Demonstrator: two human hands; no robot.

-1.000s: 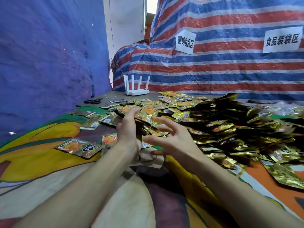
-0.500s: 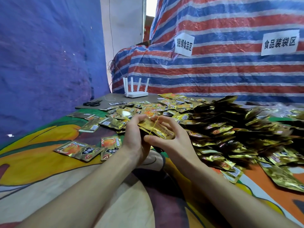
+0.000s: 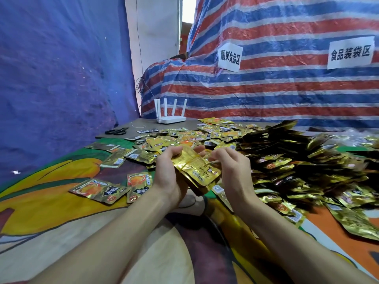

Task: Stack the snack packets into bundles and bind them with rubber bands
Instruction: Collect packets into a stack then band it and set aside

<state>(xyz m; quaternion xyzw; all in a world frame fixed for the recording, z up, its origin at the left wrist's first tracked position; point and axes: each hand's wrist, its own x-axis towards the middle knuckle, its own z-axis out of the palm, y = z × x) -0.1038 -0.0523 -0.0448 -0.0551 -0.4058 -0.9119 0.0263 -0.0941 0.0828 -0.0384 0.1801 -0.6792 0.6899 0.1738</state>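
Your left hand (image 3: 169, 177) has its fingers curled round a stack of gold snack packets (image 3: 196, 171), held just above the cloth-covered bench (image 3: 61, 201) in front of you. Your right hand (image 3: 235, 173) pinches the stack's far right edge with bent fingers. A thin yellow rubber band (image 3: 184, 165) crosses the top packet. A large heap of loose packets (image 3: 287, 160) lies to the right, with a white router (image 3: 171, 117) and scissors (image 3: 115, 131) at the back.
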